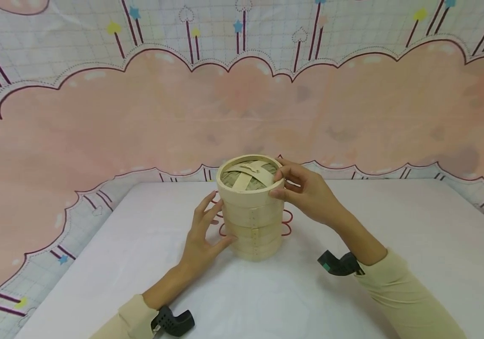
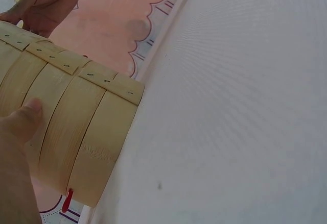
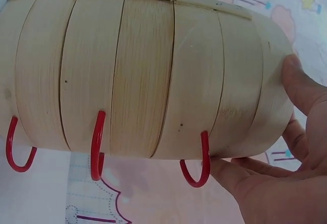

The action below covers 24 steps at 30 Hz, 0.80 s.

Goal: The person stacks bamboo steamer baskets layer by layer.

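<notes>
A round bamboo steamer (image 1: 252, 230) with stacked tiers stands upright on the white table. Its woven lid (image 1: 242, 180) with crossed bamboo strips sits on top. Red loop handles stick out at its sides; in the right wrist view one red handle (image 3: 97, 145) shows near the middle. My left hand (image 1: 201, 240) holds the lower left wall, thumb across the front and fingers round the left side. At the lid's right edge, my right hand (image 1: 311, 193) pinches the rim, thumb outside and a finger over the top. The steamer's inside is hidden.
The white tabletop (image 1: 352, 306) stretches out around the steamer. Behind it hangs a patterned cloth backdrop (image 1: 182, 127) with pink scallops, reaching down to the table's far edge. A black wrist device (image 1: 339, 263) sits at each sleeve cuff.
</notes>
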Each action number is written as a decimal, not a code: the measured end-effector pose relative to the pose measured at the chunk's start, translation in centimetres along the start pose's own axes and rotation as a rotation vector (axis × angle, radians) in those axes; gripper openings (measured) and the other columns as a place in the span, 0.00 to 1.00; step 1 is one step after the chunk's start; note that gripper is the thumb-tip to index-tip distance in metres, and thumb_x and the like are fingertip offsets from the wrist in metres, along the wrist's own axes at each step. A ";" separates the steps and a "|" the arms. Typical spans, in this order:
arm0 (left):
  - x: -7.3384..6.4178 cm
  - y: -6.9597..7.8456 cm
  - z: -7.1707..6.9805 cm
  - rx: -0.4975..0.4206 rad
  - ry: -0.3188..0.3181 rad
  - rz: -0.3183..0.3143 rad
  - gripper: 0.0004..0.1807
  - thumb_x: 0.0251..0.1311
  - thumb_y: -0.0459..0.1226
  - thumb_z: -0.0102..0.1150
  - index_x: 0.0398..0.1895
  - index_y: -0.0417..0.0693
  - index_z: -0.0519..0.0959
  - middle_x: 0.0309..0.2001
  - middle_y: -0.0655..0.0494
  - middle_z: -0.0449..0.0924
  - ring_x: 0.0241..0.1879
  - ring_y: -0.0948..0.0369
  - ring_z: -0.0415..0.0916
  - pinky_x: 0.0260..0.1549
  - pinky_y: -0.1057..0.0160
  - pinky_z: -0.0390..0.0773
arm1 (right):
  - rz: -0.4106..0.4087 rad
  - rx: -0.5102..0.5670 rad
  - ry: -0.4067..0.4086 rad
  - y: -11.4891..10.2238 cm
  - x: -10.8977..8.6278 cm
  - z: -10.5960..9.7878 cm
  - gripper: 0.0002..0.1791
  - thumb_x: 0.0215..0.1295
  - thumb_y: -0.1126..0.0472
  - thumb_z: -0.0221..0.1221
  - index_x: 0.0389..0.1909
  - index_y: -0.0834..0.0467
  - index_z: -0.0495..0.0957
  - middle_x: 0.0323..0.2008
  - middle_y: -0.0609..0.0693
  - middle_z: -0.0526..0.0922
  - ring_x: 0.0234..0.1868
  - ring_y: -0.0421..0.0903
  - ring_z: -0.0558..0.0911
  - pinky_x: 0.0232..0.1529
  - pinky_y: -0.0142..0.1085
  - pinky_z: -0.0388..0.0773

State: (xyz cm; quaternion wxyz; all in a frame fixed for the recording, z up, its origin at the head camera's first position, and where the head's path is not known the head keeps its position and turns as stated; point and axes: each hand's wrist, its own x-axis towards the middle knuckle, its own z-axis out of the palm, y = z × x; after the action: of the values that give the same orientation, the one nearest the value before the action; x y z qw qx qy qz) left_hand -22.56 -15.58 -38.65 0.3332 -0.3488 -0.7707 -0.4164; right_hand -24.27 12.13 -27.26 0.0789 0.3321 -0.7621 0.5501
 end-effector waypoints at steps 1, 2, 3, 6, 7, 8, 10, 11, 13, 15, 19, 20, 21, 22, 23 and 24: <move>0.0 0.0 -0.1 0.004 0.005 0.005 0.49 0.40 0.31 0.76 0.70 0.48 0.63 0.72 0.44 0.50 0.64 0.52 0.61 0.44 0.56 0.76 | -0.002 -0.001 -0.001 0.0 0.1 0.0 0.13 0.59 0.60 0.66 0.39 0.59 0.73 0.69 0.50 0.62 0.67 0.45 0.64 0.59 0.37 0.69; 0.1 0.1 -0.1 0.006 0.010 0.009 0.49 0.39 0.29 0.76 0.69 0.47 0.63 0.71 0.42 0.51 0.63 0.52 0.62 0.43 0.56 0.76 | -0.003 -0.003 -0.002 0.0 0.1 0.1 0.13 0.59 0.60 0.67 0.39 0.59 0.73 0.69 0.49 0.62 0.67 0.45 0.64 0.60 0.37 0.68; 0.2 0.6 -0.3 0.011 0.013 0.017 0.50 0.38 0.28 0.76 0.69 0.46 0.63 0.71 0.40 0.51 0.63 0.52 0.62 0.42 0.55 0.76 | -0.003 -0.004 -0.004 0.0 0.2 0.1 0.13 0.59 0.60 0.67 0.39 0.59 0.73 0.69 0.49 0.62 0.67 0.45 0.64 0.60 0.37 0.68; 0.2 0.4 -0.3 0.011 0.016 0.024 0.50 0.38 0.27 0.76 0.69 0.44 0.63 0.70 0.38 0.52 0.62 0.52 0.62 0.42 0.54 0.76 | -0.001 -0.001 -0.011 0.0 0.3 0.1 0.14 0.58 0.59 0.67 0.39 0.59 0.73 0.69 0.48 0.61 0.68 0.43 0.62 0.60 0.38 0.68; 0.2 0.4 -0.3 0.010 0.014 0.023 0.50 0.38 0.27 0.76 0.69 0.44 0.63 0.70 0.38 0.52 0.62 0.52 0.62 0.42 0.54 0.76 | 0.000 0.000 -0.017 0.0 0.3 0.1 0.14 0.58 0.59 0.67 0.40 0.59 0.73 0.69 0.48 0.61 0.68 0.44 0.62 0.60 0.38 0.69; 0.1 0.3 -0.3 0.008 0.010 0.017 0.50 0.38 0.27 0.76 0.69 0.44 0.62 0.70 0.39 0.52 0.62 0.52 0.63 0.42 0.54 0.76 | 0.007 0.000 -0.023 0.0 0.2 0.1 0.15 0.58 0.59 0.67 0.40 0.58 0.73 0.70 0.48 0.61 0.68 0.45 0.63 0.58 0.38 0.70; -0.2 -0.3 -0.1 0.006 0.003 0.009 0.50 0.39 0.29 0.76 0.70 0.46 0.62 0.71 0.42 0.51 0.61 0.52 0.63 0.43 0.55 0.76 | 0.018 -0.004 -0.033 0.1 0.1 0.0 0.16 0.58 0.59 0.67 0.42 0.57 0.73 0.70 0.48 0.61 0.67 0.48 0.66 0.55 0.38 0.73; -0.3 -0.3 -0.1 0.006 0.001 0.007 0.50 0.40 0.29 0.76 0.70 0.46 0.62 0.72 0.43 0.50 0.60 0.52 0.65 0.43 0.56 0.76 | 0.024 -0.007 -0.037 0.2 0.1 -0.1 0.17 0.58 0.58 0.67 0.44 0.56 0.73 0.70 0.48 0.61 0.66 0.50 0.67 0.53 0.38 0.75; -0.3 -0.2 -0.2 0.010 0.007 0.015 0.50 0.39 0.29 0.76 0.70 0.45 0.62 0.71 0.41 0.51 0.57 0.50 0.67 0.43 0.55 0.76 | 0.030 -0.010 -0.044 0.2 0.1 -0.1 0.19 0.57 0.58 0.68 0.46 0.55 0.72 0.70 0.49 0.60 0.64 0.53 0.69 0.50 0.39 0.77; -0.2 0.0 -0.2 0.015 0.016 0.027 0.50 0.38 0.28 0.77 0.69 0.43 0.62 0.70 0.38 0.51 0.54 0.49 0.68 0.41 0.54 0.76 | 0.030 -0.006 -0.046 0.3 0.1 -0.2 0.21 0.57 0.59 0.68 0.49 0.54 0.72 0.70 0.49 0.61 0.63 0.54 0.70 0.48 0.38 0.78; 0.2 2.1 -0.4 0.001 0.042 0.038 0.49 0.36 0.23 0.75 0.67 0.40 0.63 0.67 0.32 0.54 0.52 0.48 0.69 0.40 0.54 0.75 | 0.026 0.031 -0.049 0.3 -0.2 -0.3 0.24 0.58 0.61 0.67 0.53 0.56 0.70 0.69 0.51 0.61 0.63 0.54 0.70 0.46 0.40 0.80; 0.3 2.6 -0.5 -0.004 0.053 0.035 0.48 0.36 0.22 0.74 0.67 0.39 0.64 0.66 0.31 0.55 0.52 0.49 0.69 0.39 0.55 0.75 | 0.024 0.025 -0.048 0.3 -0.3 -0.3 0.24 0.59 0.61 0.66 0.55 0.56 0.69 0.69 0.50 0.62 0.63 0.54 0.70 0.46 0.40 0.80; 0.4 3.2 -0.6 -0.009 0.069 0.035 0.47 0.36 0.20 0.73 0.66 0.37 0.64 0.65 0.30 0.56 0.51 0.48 0.70 0.38 0.54 0.75 | 0.025 0.019 -0.044 0.3 -0.5 -0.4 0.24 0.60 0.61 0.66 0.56 0.56 0.69 0.68 0.50 0.62 0.63 0.54 0.70 0.46 0.41 0.80; 0.5 3.7 -0.7 -0.011 0.087 0.031 0.46 0.36 0.19 0.72 0.65 0.36 0.65 0.64 0.29 0.57 0.50 0.48 0.71 0.37 0.54 0.76 | 0.029 0.009 -0.040 0.2 -0.6 -0.5 0.24 0.61 0.61 0.65 0.57 0.56 0.68 0.68 0.49 0.63 0.63 0.54 0.70 0.46 0.42 0.80; 0.6 4.0 -0.8 -0.010 0.107 0.025 0.45 0.36 0.19 0.71 0.64 0.35 0.65 0.64 0.29 0.58 0.49 0.48 0.72 0.35 0.54 0.76 | 0.035 -0.013 -0.034 0.2 -0.8 -0.7 0.25 0.62 0.60 0.64 0.58 0.55 0.68 0.67 0.49 0.63 0.64 0.53 0.69 0.47 0.43 0.79; 0.6 4.2 -1.0 -0.007 0.126 0.022 0.43 0.37 0.18 0.70 0.63 0.33 0.66 0.63 0.29 0.59 0.48 0.47 0.72 0.34 0.54 0.76 | 0.037 -0.035 -0.029 0.1 -1.0 -1.0 0.26 0.62 0.60 0.64 0.60 0.55 0.67 0.67 0.49 0.63 0.64 0.53 0.69 0.48 0.45 0.79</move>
State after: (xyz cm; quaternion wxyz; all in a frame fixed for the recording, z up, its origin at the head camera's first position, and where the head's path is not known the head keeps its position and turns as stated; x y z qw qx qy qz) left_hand -19.27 -14.59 -36.04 0.3845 -0.3316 -0.7426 -0.4367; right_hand -23.87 13.49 -27.45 0.0631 0.3244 -0.7788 0.5332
